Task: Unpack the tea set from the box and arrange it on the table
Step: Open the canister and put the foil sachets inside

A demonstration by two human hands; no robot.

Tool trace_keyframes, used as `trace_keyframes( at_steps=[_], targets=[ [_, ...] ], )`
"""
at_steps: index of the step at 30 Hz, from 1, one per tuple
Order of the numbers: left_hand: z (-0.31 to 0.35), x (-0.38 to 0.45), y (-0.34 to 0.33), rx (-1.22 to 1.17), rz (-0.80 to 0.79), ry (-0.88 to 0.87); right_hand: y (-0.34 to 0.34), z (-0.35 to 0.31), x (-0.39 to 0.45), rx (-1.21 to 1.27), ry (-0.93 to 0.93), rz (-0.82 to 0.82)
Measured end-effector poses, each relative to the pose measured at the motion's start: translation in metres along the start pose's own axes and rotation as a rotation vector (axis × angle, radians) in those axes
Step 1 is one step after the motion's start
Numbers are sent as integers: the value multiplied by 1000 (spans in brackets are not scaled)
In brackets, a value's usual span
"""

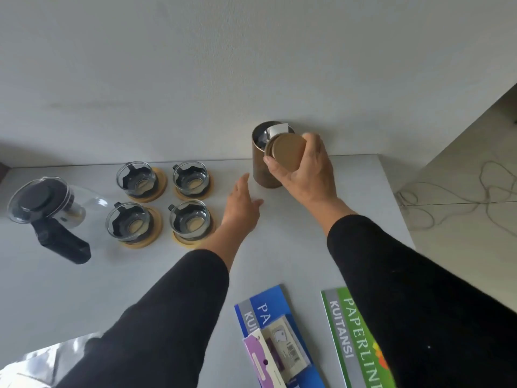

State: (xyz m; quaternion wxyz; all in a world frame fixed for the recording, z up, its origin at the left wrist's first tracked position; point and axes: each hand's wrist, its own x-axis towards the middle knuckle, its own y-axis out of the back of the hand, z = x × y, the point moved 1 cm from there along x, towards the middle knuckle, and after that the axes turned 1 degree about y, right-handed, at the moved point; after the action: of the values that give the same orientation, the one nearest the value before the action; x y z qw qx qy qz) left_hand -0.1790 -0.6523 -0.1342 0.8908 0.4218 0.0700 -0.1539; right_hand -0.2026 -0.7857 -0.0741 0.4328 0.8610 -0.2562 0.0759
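A brown cylindrical canister [263, 169] stands open at the back of the white table [140, 275], with a white paper and dark contents showing inside. My right hand [307, 166] grips its round tan lid [286, 152], tilted just over the canister's mouth. My left hand [243, 205] hovers open, palm down, left of the canister and touches nothing. Several glass cups [188, 221] with black inserts sit on round wooden coasters [145, 242] in a square group. A glass teapot [42, 205] with a black lid and handle lies on its side at the far left.
Near the front edge lie a blue receipt book [268, 306], a green one [349, 331] and a small purple packet [277, 357]. Shiny plastic wrap [42, 359] sits at the bottom left. The table's right edge drops to the floor, where a cable [447, 203] lies.
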Motion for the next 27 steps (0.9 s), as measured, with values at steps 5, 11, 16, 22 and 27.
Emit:
trace_keyframes(
  at_steps=[5, 11, 16, 22, 27],
  targets=[
    [-29, -40, -19, 159, -120, -57, -13, 9, -66, -33, -125, -49],
    [-47, -55, -20, 241, -157, -103, -40, 18, -110, -149, -200, -265],
    [-47, -54, -14, 244, -160, -142, -54, 18, -111, -151, -193, -286],
    [-49, -53, -16, 228, -139, -129, -64, 22, -104, -164, -189, -296],
    [-49, -53, -17, 229, -121, -132, -69, 26, -103, -202, -179, -322]
  ],
)
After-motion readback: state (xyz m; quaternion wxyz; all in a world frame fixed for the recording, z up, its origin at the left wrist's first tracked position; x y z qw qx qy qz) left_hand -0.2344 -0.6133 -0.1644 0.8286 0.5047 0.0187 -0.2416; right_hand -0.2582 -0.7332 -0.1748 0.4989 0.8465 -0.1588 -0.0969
